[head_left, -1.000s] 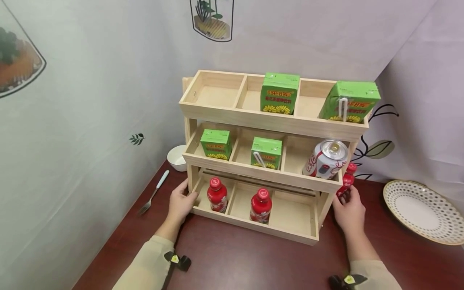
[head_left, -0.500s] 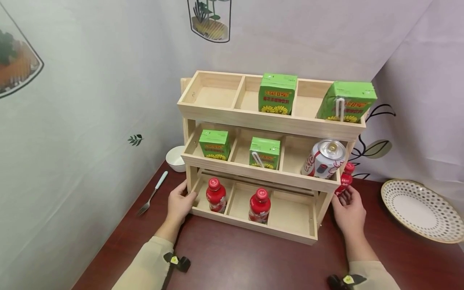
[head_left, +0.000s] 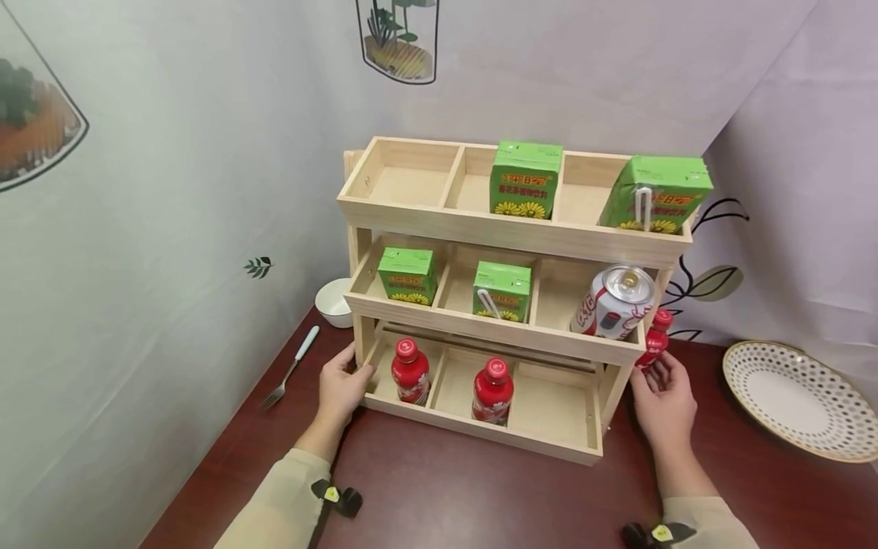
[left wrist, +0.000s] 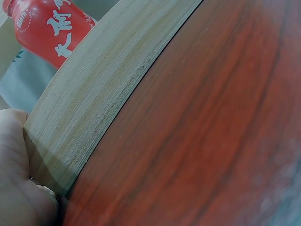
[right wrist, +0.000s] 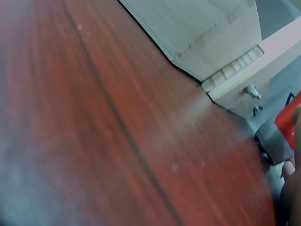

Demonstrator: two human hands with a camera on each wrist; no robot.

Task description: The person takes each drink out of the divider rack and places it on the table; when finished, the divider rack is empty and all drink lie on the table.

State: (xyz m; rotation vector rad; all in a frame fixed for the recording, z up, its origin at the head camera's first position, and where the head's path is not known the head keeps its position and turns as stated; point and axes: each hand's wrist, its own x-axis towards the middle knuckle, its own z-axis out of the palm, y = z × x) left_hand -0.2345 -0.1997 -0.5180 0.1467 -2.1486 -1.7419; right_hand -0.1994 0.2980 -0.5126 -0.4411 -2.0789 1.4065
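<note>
A three-tier wooden shelf rack [head_left: 439, 216] stands on the table. My left hand [head_left: 341, 385] grips its lower left corner, thumb at the front of the bottom tray, the other fingers out of sight behind the side. My right hand [head_left: 667, 396] holds a red bottle [head_left: 656, 343] just outside the rack's right side; the rack hides part of it. In the right wrist view the bottle's grey base [right wrist: 274, 142] shows beside the fingers. Two more red bottles [head_left: 411, 374] [head_left: 492, 393] stand in the bottom tray's left and middle compartments.
Green drink cartons [head_left: 526, 179] sit in the top and middle tiers. A silver can [head_left: 613, 303] leans in the middle tier's right compartment. Left of the rack are a white bowl [head_left: 334, 303] and a fork [head_left: 291, 367]; a dotted oval plate [head_left: 799, 400] lies at the right.
</note>
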